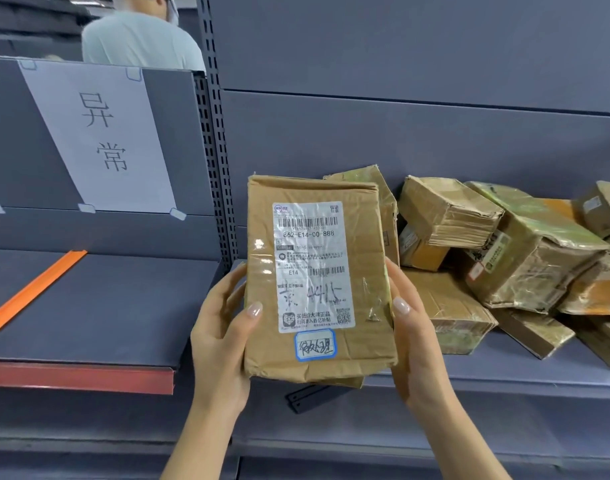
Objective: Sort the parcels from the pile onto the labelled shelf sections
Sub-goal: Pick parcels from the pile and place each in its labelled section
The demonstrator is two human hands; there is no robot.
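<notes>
Nearest the camera, holds a flat brown cardboard parcel (367, 258) upright between both hands, above the front edge of a grey metal shelf (504, 374). Clamps the left hand (224, 337) on the parcel's left edge, thumb on the front face, fingers curled behind. Clamps the right hand (414, 344) on the right edge in the same way. Turns the white printed shipping label (310, 237) toward the camera, reading 862-E14-00-888, with a small blue-bordered handwritten sticker (315, 344) just below it.

Just behind and to the right, on the same shelf: a loose pile of crumpled brown taped cardboard parcels (487, 244), some tilted, several touching.

To the left, a dark grey shelf section (99, 306) with a red front edge and an orange plastic strip (33, 289) lying diagonally across it.

Farther back on the left, taped to the back panel: a white paper sign (99, 140) printed 异常.

Beyond that panel, a person in a pale green shirt (141, 36), seen from behind.
</notes>
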